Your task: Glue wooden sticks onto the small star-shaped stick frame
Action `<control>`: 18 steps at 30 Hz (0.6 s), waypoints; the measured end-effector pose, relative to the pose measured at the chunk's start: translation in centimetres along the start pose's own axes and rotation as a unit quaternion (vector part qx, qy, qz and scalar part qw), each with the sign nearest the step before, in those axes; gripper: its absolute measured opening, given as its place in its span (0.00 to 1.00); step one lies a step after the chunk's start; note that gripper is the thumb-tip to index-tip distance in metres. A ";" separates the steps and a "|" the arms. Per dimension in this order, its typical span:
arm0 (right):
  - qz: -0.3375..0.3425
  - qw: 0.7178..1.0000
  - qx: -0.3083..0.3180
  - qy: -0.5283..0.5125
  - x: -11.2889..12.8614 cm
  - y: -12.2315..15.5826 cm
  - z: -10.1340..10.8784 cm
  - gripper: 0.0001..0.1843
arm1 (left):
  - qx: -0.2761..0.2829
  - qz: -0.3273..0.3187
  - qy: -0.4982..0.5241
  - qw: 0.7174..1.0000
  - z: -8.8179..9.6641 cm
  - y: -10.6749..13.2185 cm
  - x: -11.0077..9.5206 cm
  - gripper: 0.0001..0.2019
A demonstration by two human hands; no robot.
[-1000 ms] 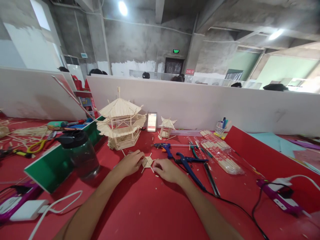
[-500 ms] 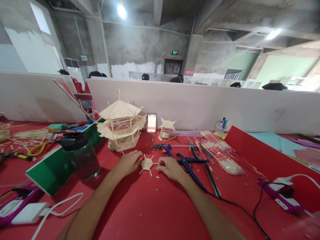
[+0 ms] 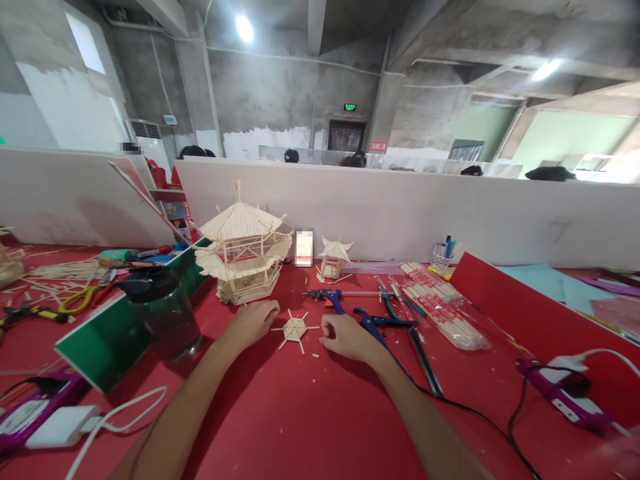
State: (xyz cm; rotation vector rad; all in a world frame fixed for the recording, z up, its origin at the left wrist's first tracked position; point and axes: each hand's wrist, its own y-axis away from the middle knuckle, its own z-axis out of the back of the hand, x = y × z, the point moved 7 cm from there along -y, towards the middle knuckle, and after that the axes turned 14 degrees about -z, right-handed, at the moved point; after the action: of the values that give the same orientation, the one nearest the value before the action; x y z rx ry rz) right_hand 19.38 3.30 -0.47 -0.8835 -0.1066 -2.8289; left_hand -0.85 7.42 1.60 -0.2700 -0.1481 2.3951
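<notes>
A small hexagonal web of thin wooden sticks [image 3: 295, 329] lies flat on the red table [image 3: 310, 413]. My left hand [image 3: 254, 320] rests just left of it with fingers curled, not touching it. My right hand [image 3: 345, 335] rests just right of it, fingers curled under, a small gap between hand and sticks. Nothing shows in either hand. Behind the left hand stands a large two-tier stick pavilion [image 3: 244, 252]. A smaller stick pavilion [image 3: 335, 256] stands further back.
A blue glue gun [image 3: 330, 295], blue-handled pliers [image 3: 383, 332] and packs of sticks [image 3: 443, 303] lie right of my hands. A dark-lidded jar [image 3: 161, 308] and a green board [image 3: 120, 327] stand left. Cables and purple power strips [image 3: 565, 393] lie near the front. White partitions [image 3: 410, 213] close the back.
Both hands have drawn apart from the stick hexagon, which they were touching a second ago. It now lies free between them.
</notes>
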 end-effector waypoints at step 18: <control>0.028 0.998 -0.030 -0.049 2.5 -0.2 -2.8 0.09 | 0.021 -0.191 0.113 0.975 -1.1 0.4 -4.4 0.12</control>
State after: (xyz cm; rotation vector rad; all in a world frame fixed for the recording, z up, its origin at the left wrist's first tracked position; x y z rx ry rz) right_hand 15.76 2.81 -1.41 -1.0217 -0.0083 -2.7501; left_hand 2.31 4.24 1.13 -0.4483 -0.0398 1.9686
